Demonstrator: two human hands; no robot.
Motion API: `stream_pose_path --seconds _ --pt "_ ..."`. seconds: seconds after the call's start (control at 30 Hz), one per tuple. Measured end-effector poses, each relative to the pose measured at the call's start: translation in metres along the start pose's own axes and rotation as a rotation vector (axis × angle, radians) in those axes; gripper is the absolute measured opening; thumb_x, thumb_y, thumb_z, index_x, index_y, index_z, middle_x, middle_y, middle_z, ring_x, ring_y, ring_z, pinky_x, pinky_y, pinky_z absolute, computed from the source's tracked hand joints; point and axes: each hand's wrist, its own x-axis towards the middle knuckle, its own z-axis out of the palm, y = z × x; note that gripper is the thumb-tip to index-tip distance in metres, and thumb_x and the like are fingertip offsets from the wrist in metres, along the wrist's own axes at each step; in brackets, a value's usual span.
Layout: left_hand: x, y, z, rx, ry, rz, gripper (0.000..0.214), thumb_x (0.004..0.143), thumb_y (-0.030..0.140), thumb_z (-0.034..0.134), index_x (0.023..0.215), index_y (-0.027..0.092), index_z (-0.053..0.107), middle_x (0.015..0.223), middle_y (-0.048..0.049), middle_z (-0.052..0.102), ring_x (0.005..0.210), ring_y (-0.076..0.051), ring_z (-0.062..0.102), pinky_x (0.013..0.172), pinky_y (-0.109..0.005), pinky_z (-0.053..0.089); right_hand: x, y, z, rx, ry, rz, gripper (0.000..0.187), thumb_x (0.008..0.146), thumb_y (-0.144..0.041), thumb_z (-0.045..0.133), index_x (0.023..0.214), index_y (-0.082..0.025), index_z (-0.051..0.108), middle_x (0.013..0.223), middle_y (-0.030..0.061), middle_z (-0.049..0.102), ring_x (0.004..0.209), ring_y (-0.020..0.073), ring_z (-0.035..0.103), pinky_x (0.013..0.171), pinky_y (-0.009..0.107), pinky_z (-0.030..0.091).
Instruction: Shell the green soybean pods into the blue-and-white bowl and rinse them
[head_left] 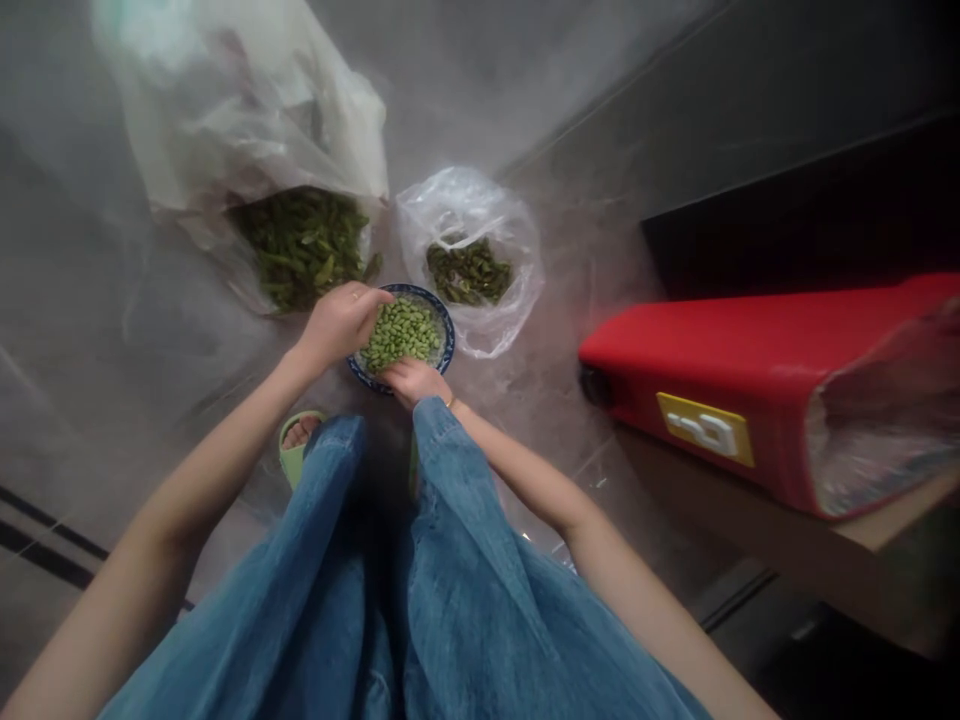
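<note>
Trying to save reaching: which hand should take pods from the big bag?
Likely the left hand: it's nearer the pods in the big bag; the right hand is farther off, at the dish.

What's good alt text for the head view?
Left hand and right hand at a blue-rimmed dish of green beans, seen from above. Beyond it, a large whitish bag and smaller clear bag hold green pods; a red object is at right.
</note>
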Motion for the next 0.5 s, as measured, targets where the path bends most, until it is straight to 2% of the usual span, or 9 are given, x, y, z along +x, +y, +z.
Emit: stream_pose_path --seconds 0.07,0.13,0.2,0.27,0.37,0.5 --pt "-0.001 0.001 0.003 0.009 -0.043 -0.001 0.03 0.087 0.013 0.039 0.104 0.016 0.064 0.09 -0.0083 0.07 0.085 -0.021 0.065 0.076 -0.034 0.052 0.011 0.016 -0.014 0.015 0.054 0.022 0.027 0.09 -0.013 0.046 0.104 -0.016 0.068 0.108 0.0113 0.069 0.104 0.0202 0.059 0.093 0.035 0.049" --pt "-0.001 0.002 0.003 0.007 -0.069 0.001 0.031 0.087 0.013 0.039 0.105 0.015 0.064 0.09 -0.0097 0.07 0.084 -0.022 0.065 0.075 -0.034 0.052 0.017 0.036 -0.029 0.031 0.201 0.136 0.03 0.089 -0.012 0.044 0.107 -0.015 0.067 0.114 0.0126 0.068 0.111 0.0217 0.057 0.099 0.038 0.046" --pt "0.001 0.003 0.002 -0.003 -0.074 -0.009 0.031 0.088 0.015 0.039 0.105 0.015 0.065 0.09 -0.0105 0.07 0.084 -0.022 0.065 0.074 -0.034 0.052 0.02 0.063 -0.045 0.015 0.409 0.35 0.033 0.088 -0.01 0.041 0.11 -0.016 0.065 0.115 0.0128 0.067 0.113 0.0225 0.056 0.102 0.042 0.044" --pt "0.004 0.003 0.001 -0.019 -0.067 -0.021 0.029 0.089 0.016 0.039 0.104 0.015 0.065 0.091 -0.0107 0.07 0.084 -0.023 0.066 0.074 -0.034 0.052 0.021 0.095 -0.061 -0.014 0.565 0.597 0.036 0.086 -0.008 0.04 0.113 -0.015 0.063 0.116 0.0126 0.066 0.112 0.0229 0.056 0.103 0.043 0.042" --pt "0.01 0.004 0.002 -0.044 -0.064 -0.016 0.028 0.09 0.017 0.04 0.102 0.015 0.065 0.093 -0.0109 0.071 0.085 -0.023 0.066 0.075 -0.034 0.052 0.022 0.137 -0.08 -0.012 0.586 0.815 0.034 0.085 -0.008 0.041 0.109 -0.014 0.064 0.111 0.0134 0.067 0.108 0.0228 0.058 0.101 0.041 0.043" --pt "0.017 0.007 0.004 -0.052 -0.065 0.016 0.028 0.089 0.016 0.041 0.102 0.015 0.065 0.092 -0.0097 0.071 0.085 -0.023 0.067 0.076 -0.034 0.053 0.024 0.161 -0.09 -0.028 0.501 0.924 0.027 0.082 -0.014 0.054 0.107 -0.013 0.066 0.108 0.014 0.067 0.105 0.0245 0.058 0.1 0.042 0.043"
